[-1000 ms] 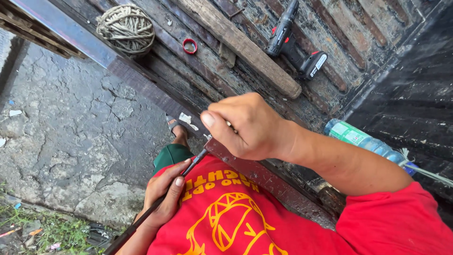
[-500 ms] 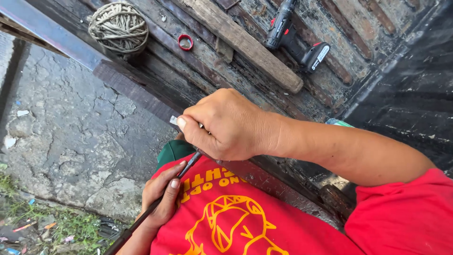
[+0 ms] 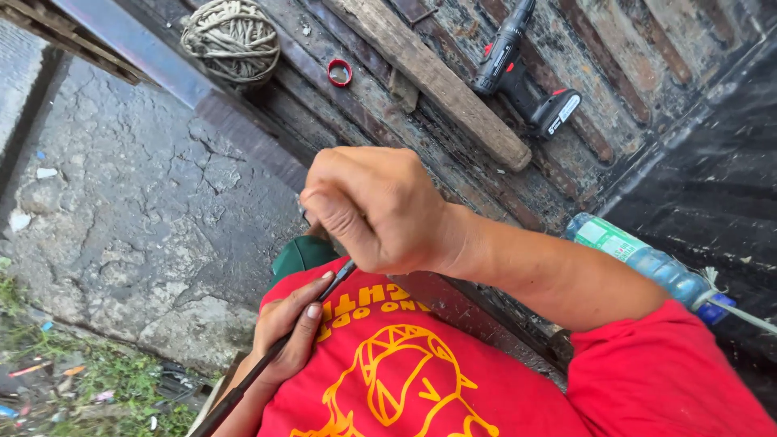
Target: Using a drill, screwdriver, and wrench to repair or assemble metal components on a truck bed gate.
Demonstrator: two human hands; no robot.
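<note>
Plastic bottle [image 3: 647, 260] lies capped, contents unclear. My right hand [image 3: 376, 212] is clenched on the thin dark rod [image 3: 267, 364]; left hand [image 3: 287, 328] grips it lower.

My right hand [image 3: 376, 210] closes over the upper end of the thin dark rod [image 3: 267, 364], so I cannot see what its fingers pinch. The rod's lower end runs off the bottom edge. My left hand [image 3: 287, 332] is cut off at the wrist. The plastic bottle [image 3: 639, 259] is partly hidden behind my red sleeve [image 3: 664, 380].
</note>
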